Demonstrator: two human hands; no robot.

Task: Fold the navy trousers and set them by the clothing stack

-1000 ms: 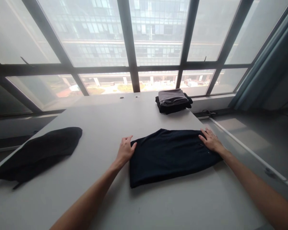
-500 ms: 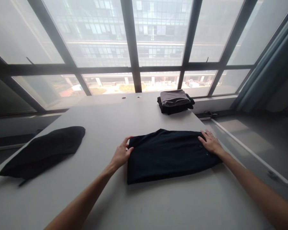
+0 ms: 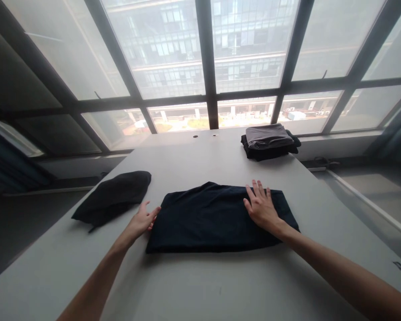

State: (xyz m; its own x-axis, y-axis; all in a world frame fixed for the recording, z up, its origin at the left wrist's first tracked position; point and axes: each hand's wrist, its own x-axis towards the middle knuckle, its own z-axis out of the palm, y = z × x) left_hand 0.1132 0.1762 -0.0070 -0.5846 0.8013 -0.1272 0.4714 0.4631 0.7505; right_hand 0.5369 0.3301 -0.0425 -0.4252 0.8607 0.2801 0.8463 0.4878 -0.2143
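A folded dark navy garment (image 3: 200, 218) lies flat on the white table in front of me, its long side running left to right. My left hand (image 3: 143, 220) is at its left end, with the thumb and fingers apart and the fingertips against the edge. Some of those fingertips are partly hidden. My right hand (image 3: 262, 207) rests flat on top of the cloth toward its right end, fingers spread.
On the left of the white table (image 3: 187, 285) lies a crumpled dark grey garment (image 3: 115, 196). A stack of folded clothes (image 3: 269, 140), grey above black, sits at the far right corner. Large windows (image 3: 173, 53) rise behind the table.
The navy garment has slid left on the table. My right hand has shifted inward from its right end, and my left hand's hold on the left edge has loosened. The view has turned left.
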